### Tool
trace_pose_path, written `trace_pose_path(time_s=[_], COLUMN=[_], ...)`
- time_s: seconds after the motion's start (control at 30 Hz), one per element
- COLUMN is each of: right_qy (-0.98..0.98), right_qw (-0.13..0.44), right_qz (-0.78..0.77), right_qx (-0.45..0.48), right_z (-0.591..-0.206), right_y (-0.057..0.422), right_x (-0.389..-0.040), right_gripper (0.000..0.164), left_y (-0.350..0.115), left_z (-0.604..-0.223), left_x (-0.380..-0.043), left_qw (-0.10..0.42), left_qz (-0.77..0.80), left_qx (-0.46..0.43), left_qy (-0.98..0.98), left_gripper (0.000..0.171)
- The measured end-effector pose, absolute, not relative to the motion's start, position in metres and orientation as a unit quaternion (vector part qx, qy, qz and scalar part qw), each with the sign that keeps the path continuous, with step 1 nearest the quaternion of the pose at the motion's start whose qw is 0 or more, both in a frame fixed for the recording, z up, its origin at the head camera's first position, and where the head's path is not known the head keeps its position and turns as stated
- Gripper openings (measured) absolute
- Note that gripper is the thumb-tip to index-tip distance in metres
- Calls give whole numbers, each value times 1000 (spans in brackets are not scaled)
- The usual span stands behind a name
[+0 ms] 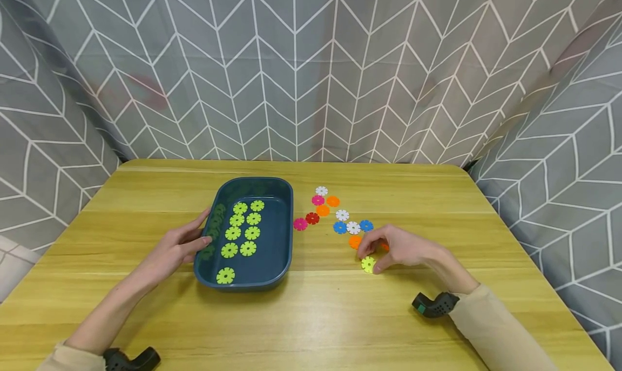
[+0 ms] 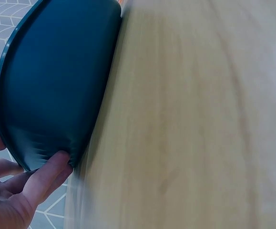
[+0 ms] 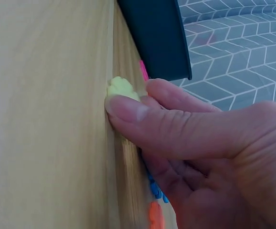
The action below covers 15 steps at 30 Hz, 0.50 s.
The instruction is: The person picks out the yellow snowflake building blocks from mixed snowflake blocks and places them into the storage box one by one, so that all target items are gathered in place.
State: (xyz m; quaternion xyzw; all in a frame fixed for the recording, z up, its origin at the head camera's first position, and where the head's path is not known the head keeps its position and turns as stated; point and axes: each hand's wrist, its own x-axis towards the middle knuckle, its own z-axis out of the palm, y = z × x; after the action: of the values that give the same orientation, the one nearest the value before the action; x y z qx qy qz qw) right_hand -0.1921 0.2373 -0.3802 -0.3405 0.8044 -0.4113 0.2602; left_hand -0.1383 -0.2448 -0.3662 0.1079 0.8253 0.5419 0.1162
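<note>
A dark blue-green plastic tray point(image 1: 267, 278) stands on the wooden table, with several yellow-green notched discs point(image 1: 248, 248) lying in it, most in two rows. My left hand point(image 1: 176, 251) grips the tray's left wall, thumb over the rim and fingers against the outside, as the left wrist view shows too. To the right of the tray, my right hand point(image 1: 399, 247) pinches a yellow notched disc point(image 1: 368, 264) between thumb and fingers, at or just above the table top. The right wrist view shows that thumb point(image 3: 128, 109) pressed over the yellow disc point(image 3: 122, 86).
Between tray and right hand lie several loose discs: white point(image 1: 342, 215), pink point(image 1: 300, 224), red point(image 1: 312, 218), orange point(image 1: 323, 210) and blue point(image 1: 340, 228). One orange disc is partly hidden by the right hand. A grey patterned curtain point(image 1: 311, 79) hangs behind the table point(image 1: 330, 328).
</note>
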Motion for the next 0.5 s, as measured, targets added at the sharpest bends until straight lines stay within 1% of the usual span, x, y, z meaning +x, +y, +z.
trace_pose_path(time_s=[0.5], right_qy=[822], right_qw=[225], right_qz=[-432], right_qx=[-295], right_z=[-379], right_y=[233], right_x=[-193], right_gripper=[23], left_y=[-245], left_z=[-367], left_x=[-137], left_qw=[117], left_qz=[543], left_qx=[107], left_qy=[825], left_gripper=[67])
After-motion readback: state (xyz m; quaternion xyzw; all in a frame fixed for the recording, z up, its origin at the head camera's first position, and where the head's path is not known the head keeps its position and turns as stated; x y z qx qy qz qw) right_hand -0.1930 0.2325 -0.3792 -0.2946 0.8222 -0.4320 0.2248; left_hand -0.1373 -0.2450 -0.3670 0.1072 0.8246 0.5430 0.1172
